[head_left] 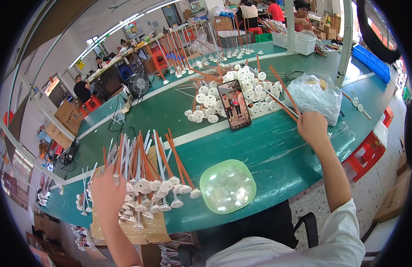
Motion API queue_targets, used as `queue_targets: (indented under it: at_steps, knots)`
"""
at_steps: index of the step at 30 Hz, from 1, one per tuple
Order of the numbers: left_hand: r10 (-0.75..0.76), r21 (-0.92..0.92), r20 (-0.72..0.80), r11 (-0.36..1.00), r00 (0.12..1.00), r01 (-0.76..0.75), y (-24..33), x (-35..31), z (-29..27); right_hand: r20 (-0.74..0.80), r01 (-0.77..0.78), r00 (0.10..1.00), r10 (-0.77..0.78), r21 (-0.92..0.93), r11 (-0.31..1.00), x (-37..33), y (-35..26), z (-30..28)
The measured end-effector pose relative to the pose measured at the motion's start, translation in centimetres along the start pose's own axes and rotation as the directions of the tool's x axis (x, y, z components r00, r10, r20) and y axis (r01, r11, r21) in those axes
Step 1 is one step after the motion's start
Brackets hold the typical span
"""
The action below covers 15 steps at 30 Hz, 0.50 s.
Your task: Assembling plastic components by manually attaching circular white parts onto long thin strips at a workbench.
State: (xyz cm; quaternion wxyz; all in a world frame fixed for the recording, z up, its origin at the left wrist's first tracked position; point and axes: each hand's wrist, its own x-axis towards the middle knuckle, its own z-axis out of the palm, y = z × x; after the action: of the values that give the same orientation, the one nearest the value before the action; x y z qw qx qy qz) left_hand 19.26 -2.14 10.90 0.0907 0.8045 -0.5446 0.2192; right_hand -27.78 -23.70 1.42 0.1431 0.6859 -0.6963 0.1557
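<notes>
My right hand (312,127) is closed on orange-brown sticks (284,87), held slanting beside a clear plastic bag (319,100). At the left, my left hand (109,189) is curled at the edge of a bunch of orange and grey sticks with white round bases (163,191); what its fingers grip is hidden. That bunch lies partly on a flattened piece of cardboard (154,229). Between my arms sits a light green bowl (203,182) with small clear, shiny pieces inside. Beyond it, a phone (235,105) leans on a heap of white round-based sticks (208,100).
More sticks stand upright on their bases (179,71) along the far table. A black fan (138,83) is at the far left. White baskets (304,43) and a blue crate (370,63) are at the back right. A red stool (366,153) stands beside the table's right edge.
</notes>
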Motion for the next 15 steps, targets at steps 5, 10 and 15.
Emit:
queue_targets:
  at_steps: [5,10,15]
  knots:
    - [-0.074,0.152,0.113,0.987,0.991,0.057,1.3,0.1,0.8,-0.157,0.089,0.987,-0.029,0.392,0.916,0.0,0.5,-2.5]
    - [0.302,-0.314,-0.326,0.859,0.896,-0.404,6.7,-0.4,1.0,0.102,-0.017,0.947,-0.306,0.963,0.269,-1.6,-5.8,-4.3]
    - [0.579,-0.926,-0.034,0.288,0.815,-0.243,14.7,0.0,5.5,0.141,-0.213,0.814,-0.563,0.975,-0.064,-3.5,-13.4,-4.0]
